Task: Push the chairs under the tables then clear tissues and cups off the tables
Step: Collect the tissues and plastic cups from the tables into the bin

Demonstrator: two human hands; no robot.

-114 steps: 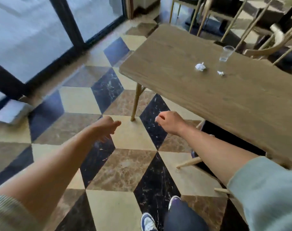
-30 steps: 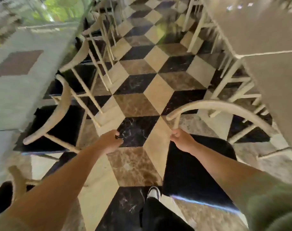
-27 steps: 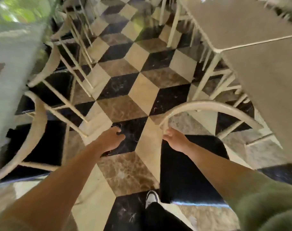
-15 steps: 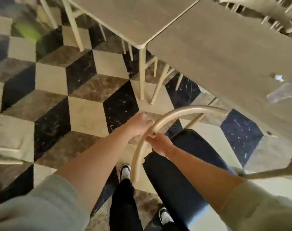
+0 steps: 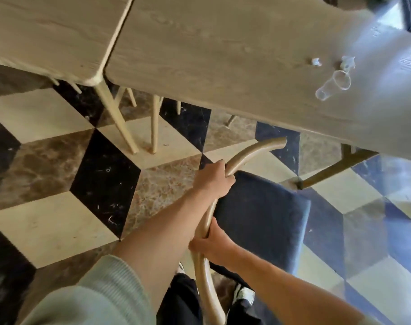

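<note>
A wooden chair with a curved back rail (image 5: 251, 151) and a dark blue seat cushion (image 5: 263, 216) stands in front of a long wooden table (image 5: 223, 55). My left hand (image 5: 214, 181) grips the rail near its upper bend. Lower on the same rail, my right hand (image 5: 211, 242) grips it too. The seat sits just outside the table's near edge. On the table at the right lies a clear plastic cup (image 5: 333, 85) on its side, with two small crumpled tissues (image 5: 316, 62) (image 5: 347, 62) beside it.
A second wooden table (image 5: 47, 36) abuts the first on the left, its legs (image 5: 120, 123) standing on the chequered marble floor (image 5: 59, 219). Another chair leg and rail (image 5: 336, 167) show under the table at the right. My feet are below the chair.
I have turned toward the table and both hands have taken hold of the chair's back rail. The chair has come closer to the table edge, and the cup and tissues are nearer.
</note>
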